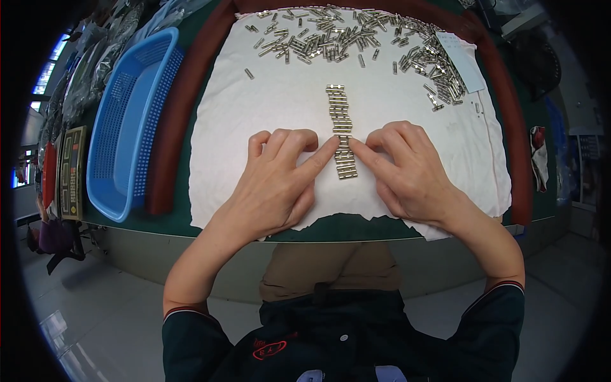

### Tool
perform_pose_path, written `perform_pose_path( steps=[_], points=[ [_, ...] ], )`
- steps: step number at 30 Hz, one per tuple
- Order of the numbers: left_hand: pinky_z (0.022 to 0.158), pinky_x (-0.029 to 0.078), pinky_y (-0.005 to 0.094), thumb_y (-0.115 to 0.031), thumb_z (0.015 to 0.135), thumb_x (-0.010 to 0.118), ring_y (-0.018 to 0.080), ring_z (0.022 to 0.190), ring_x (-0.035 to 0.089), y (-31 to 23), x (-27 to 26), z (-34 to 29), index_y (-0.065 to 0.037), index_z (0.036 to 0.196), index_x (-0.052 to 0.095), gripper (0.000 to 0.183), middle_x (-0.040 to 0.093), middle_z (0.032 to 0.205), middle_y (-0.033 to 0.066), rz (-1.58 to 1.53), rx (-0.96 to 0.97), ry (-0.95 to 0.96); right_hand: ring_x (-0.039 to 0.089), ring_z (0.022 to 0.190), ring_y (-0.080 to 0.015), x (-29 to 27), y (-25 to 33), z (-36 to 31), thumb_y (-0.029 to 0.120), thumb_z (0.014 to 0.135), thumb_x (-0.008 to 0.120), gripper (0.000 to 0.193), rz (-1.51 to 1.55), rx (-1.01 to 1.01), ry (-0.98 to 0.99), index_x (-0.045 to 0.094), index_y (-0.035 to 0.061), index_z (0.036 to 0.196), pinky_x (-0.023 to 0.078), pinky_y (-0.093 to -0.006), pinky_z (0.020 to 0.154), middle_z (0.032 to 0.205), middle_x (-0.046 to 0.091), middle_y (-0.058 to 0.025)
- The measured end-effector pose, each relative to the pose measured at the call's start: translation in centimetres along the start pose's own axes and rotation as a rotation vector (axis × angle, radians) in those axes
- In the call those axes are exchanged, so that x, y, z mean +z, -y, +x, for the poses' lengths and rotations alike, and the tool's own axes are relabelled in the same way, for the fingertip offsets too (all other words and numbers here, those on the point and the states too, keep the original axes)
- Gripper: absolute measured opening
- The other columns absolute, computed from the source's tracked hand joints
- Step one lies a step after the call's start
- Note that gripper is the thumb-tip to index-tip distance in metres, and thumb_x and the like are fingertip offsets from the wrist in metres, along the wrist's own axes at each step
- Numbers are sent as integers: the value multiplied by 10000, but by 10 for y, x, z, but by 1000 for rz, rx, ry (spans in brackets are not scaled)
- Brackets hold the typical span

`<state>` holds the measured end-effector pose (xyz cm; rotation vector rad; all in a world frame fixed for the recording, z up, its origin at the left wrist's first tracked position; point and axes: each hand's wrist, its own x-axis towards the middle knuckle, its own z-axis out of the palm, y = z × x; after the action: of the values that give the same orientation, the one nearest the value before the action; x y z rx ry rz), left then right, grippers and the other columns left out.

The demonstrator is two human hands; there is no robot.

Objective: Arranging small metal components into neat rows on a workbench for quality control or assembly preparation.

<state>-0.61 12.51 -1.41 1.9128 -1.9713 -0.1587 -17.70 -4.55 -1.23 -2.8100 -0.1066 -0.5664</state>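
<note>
Left hand point(277, 178) and right hand point(407, 175): grasping nothing, index fingertips pinching column of metal pins point(341, 130) from both sides, on white cloth point(267, 102). Loose pins point(356, 38) beyond; blue basket point(130, 121) left.

pins row point(341, 130) mid-cloth point(267, 108), loose pins point(356, 41) behind, basket point(130, 121) left
</note>
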Motion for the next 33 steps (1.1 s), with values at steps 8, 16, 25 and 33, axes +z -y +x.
perform_pose_path(
  steps=[8, 16, 25, 33],
  points=[
    [925, 316, 383, 45, 734, 500, 225, 944, 492, -7, -20, 5, -58, 1251, 597, 536, 507, 1049, 112, -110, -24, -53, 536, 900, -254, -13, -8, 5, -12, 618, 622, 399, -7, -5, -75, 649, 8, 1016, 425, -365, 784, 937, 569, -84],
    [759, 396, 348, 103, 662, 574, 233, 778, 517, 26, -2, 21, -30, 1139, 666, 504, 567, 905, 87, -87, 184, -245, 530, 758, -257, 4, -29, 17, -45, 569, 589, 428, 5, -99, -311, 689, 7, 982, 427, -380, 687, 836, 580, -89],
    [830, 374, 342, 76, 699, 580, 220, 898, 503, 25, 0, 21, -44, 1223, 639, 540, 544, 979, 77, -65, 142, -147, 546, 851, -242, 5, -25, 21, 16, 610, 660, 378, -46, -114, -119, 671, -8, 987, 439, -360, 760, 872, 571, -66],
    [850, 361, 352, 86, 669, 593, 223, 910, 498, 24, 0, 20, -48, 1216, 643, 565, 535, 978, 75, -82, 133, -115, 548, 847, -248, 6, -27, 19, 16, 587, 655, 409, -10, -129, -97, 672, 10, 996, 437, -369, 754, 876, 570, -61]
  ],
)
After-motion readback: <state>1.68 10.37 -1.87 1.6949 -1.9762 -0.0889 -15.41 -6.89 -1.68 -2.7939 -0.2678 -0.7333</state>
